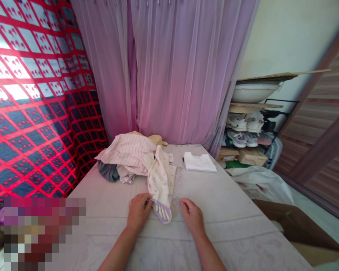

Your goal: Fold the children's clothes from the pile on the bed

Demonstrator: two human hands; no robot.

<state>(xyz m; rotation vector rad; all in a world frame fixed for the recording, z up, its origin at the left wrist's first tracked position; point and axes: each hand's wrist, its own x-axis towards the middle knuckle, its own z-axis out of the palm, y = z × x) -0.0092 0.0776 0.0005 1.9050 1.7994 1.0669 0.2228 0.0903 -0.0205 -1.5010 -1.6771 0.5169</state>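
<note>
Okay, the left hand (139, 212) is curled up, and its fingers (145, 199) pinch the edge of a soft cream piece of clothing (159, 184) with a light purple trim (161, 213). That piece of clothing lies on a pale bed sheet (220, 203), right in front of the person, and its trimmed end sits between the two hands. The right hand (192, 216) is open and lies flat on the sheet, holding nothing, just beside the cream clothing. Past the hands is a messy pile of clothes, with a pink striped shirt (127, 154) on top and a gray cloth (108, 171) poking out under it. A folded white shirt (200, 162) lies on the sheet to the right of the pile. A see-through purple curtain (172, 67) hangs behind the bed, and a red and blue checked cloth (31, 113) hangs on the left.
</note>
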